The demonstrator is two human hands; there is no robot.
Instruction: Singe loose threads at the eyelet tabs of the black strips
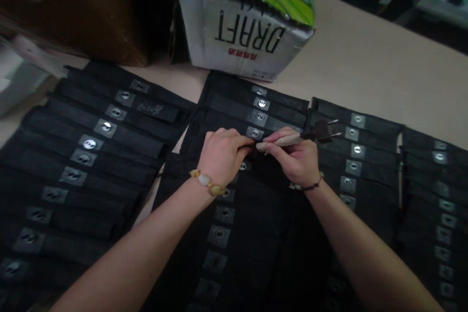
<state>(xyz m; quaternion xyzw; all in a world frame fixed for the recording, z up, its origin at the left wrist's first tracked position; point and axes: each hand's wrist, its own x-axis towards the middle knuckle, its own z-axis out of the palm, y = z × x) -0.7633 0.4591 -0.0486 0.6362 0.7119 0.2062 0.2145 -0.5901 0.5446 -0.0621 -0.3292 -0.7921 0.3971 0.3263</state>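
Note:
My right hand [302, 161] is closed around a slim tool [290, 140] with a pale, wrapped-looking handle. Its dark block end, with two thin metal prongs, points away to the right. The tool's pale tip reaches the fingers of my left hand [221, 153], which are pinched together low over the middle row of black fabric pieces [270, 204]. What those fingertips hold is hidden. Just beyond them lies a round metal snap [255, 133] on a small greyish square patch. More such patches run up and down this row of overlapping pieces.
Overlapping black pieces with snaps lie in a left row [95, 195], a right row [373, 170] and a far-right row [424, 195]. Behind them stand a green-and-white carton [237, 29] and a brown box [73, 5] on the pale table [365, 53].

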